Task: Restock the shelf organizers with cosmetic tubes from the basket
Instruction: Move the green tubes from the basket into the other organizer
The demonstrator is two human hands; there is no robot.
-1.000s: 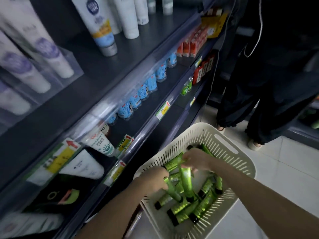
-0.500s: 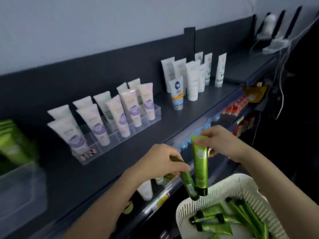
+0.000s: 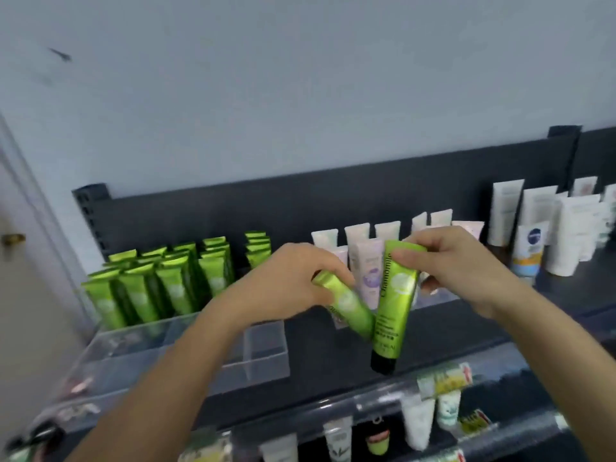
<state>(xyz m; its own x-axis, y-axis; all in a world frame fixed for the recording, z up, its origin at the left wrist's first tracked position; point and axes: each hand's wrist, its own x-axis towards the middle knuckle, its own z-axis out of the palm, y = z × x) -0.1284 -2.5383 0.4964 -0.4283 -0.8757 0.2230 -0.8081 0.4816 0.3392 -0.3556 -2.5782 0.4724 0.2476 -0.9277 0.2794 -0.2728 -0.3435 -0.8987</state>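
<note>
My left hand (image 3: 293, 281) grips a green cosmetic tube (image 3: 350, 306), tilted with its lower end down to the right. My right hand (image 3: 456, 261) pinches the flat top of a second green tube (image 3: 395, 301), which hangs cap down above the dark shelf. The two tubes touch near their lower halves. To the left stands a clear shelf organizer (image 3: 263, 348) with several rows of green tubes (image 3: 166, 281) upright at its back; its front compartments hold no tubes. The basket is out of view.
A second clear organizer with white and purple tubes (image 3: 366, 261) stands behind my hands. Taller white tubes (image 3: 566, 235) stand at the right on the dark top shelf (image 3: 333, 361). Lower shelves hold more tubes (image 3: 416, 425). A door with a brass knob (image 3: 13, 240) is at the far left.
Both hands lifted a green tube each out of the basket and carried them up and left to the top shelf. My view swung from the basket to the organizer of green tubes.
</note>
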